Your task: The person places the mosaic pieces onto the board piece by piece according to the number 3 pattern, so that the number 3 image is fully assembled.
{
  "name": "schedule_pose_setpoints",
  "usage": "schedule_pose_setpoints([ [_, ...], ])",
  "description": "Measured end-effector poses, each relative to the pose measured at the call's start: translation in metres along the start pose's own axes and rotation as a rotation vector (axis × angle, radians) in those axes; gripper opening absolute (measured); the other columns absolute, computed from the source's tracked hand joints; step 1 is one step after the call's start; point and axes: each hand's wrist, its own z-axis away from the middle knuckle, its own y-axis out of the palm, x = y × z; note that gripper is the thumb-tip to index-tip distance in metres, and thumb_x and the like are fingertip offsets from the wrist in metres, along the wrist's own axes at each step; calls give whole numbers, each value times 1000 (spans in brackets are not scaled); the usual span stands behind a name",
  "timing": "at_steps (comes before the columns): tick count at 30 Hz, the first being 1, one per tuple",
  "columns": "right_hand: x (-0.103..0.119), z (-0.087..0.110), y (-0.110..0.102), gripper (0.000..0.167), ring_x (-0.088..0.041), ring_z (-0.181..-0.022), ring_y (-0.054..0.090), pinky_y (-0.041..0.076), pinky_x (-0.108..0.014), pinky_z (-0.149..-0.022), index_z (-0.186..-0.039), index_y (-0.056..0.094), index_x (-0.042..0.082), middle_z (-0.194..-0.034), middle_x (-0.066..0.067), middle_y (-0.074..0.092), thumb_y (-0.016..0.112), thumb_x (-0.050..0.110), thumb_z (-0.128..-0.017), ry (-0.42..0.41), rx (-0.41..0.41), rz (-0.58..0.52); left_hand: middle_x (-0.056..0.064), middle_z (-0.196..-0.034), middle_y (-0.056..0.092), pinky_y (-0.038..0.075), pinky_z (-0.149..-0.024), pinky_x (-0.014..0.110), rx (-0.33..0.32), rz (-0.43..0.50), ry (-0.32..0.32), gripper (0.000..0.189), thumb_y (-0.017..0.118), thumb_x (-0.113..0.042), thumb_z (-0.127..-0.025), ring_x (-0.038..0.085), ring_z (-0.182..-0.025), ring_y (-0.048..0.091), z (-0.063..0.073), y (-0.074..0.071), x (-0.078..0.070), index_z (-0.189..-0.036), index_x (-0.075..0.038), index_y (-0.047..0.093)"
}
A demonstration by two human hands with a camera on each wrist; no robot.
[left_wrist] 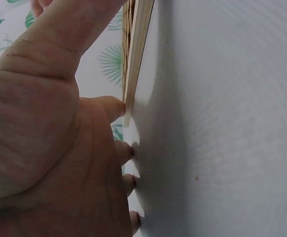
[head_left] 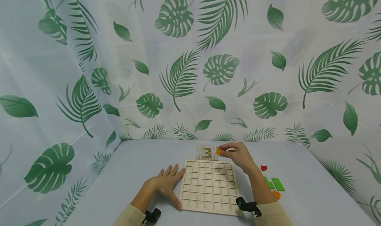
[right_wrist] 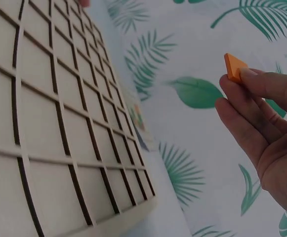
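Note:
A pale wooden grid board (head_left: pixel 208 186) lies on the table with its square cells bare. My left hand (head_left: pixel 167 183) is spread at the board's left side, thumb by the near corner and fingertips by the far part of that edge. In the left wrist view the index fingertip (left_wrist: pixel 117 108) meets the board's side. Above the board's far right corner, my right hand (head_left: pixel 239 156) pinches a small orange tile (right_wrist: pixel 234 67) between thumb and fingers. Just behind the board lies a printed pattern card (head_left: pixel 205 152) with a grid and coloured squares.
Right of my right forearm lie a red rounded piece (head_left: pixel 264 168), a green rectangular piece (head_left: pixel 278 184), another green piece (head_left: pixel 270 185) and an orange piece (head_left: pixel 276 195). A leaf-printed curtain (head_left: pixel 184 120) hangs behind the table.

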Motion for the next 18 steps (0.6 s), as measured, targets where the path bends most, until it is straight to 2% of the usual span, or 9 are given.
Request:
schedule_pose_setpoints([
  [3,1,-1,7,25,-24,-99,74,60,-46,-92,-117,78,5,-125,-18,72,76,18,-96,-13,14,-22,17,-176,2,7,-127,68,4,0,-1,140,92,-67,-63,42,-162,0,0,0,-1,-169,-27,10],
  [9,0,0,17,24,-30,-99,74,62,-34,-87,-117,77,3,-128,-19,70,75,15,-97,-12,51,-86,17,-176,4,7,-127,68,8,2,-16,140,93,-66,-62,42,-162,1,-1,-1,-2,-169,-27,11],
  [13,-2,0,25,25,-33,-100,74,63,-40,-91,-119,75,0,-127,-23,68,74,12,-97,-20,80,-136,16,-176,4,7,-127,68,12,11,-25,139,93,-67,-62,42,-162,1,-1,-1,-2,-169,-27,12],
  [18,-3,0,35,26,-33,-99,74,63,-40,-91,-122,72,-3,-133,-25,65,71,8,-99,-35,114,-139,17,-176,3,6,-127,68,16,21,-26,139,93,-66,-63,42,-162,0,0,-3,-3,-169,-26,12],
])
